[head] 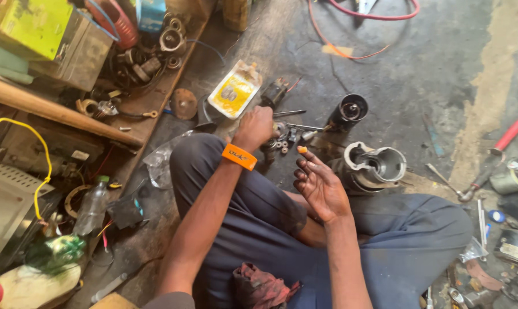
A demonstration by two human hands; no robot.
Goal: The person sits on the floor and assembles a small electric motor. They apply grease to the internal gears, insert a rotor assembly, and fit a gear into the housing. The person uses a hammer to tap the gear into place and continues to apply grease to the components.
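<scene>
On a dark, oily concrete floor (408, 74), seen from a head camera looking down, a person sits cross-legged in blue trousers with 2 bare hands raised over their knees.

The left hand (255, 127), wearing 1 orange wristband (239, 156), is closed in a fist reaching down to a cluster of small metal parts (282, 143) on the floor; what it grips, if anything, is hidden by the knuckles. The right hand (319, 186) is held open and empty, palm up, fingers spread and greasy, with an orange smear on 1 fingertip.

Just beyond the right hand stands 1 grey metal cylinder housing (375, 166), open end up. Farther out sits 1 black cylindrical part (349, 110), and between it and the left fist lie 2 thin metal rods (299, 120). Just past the left fist lies 1 yellow and white plastic pouch (235, 90). 1 red rag (259, 286) rests in the lap.

The left edge is crowded: 1 wooden pole (52, 111), 1 yellow wire (38, 154), 1 clear plastic bottle (91, 209) and a wooden tray of bearings (156, 51). Along the right edge lie 1 red-handled tool (511, 133) and scattered scrap. The open room is the bare floor at upper right, beyond the black part, crossed only by 1 red cable (362, 14).
</scene>
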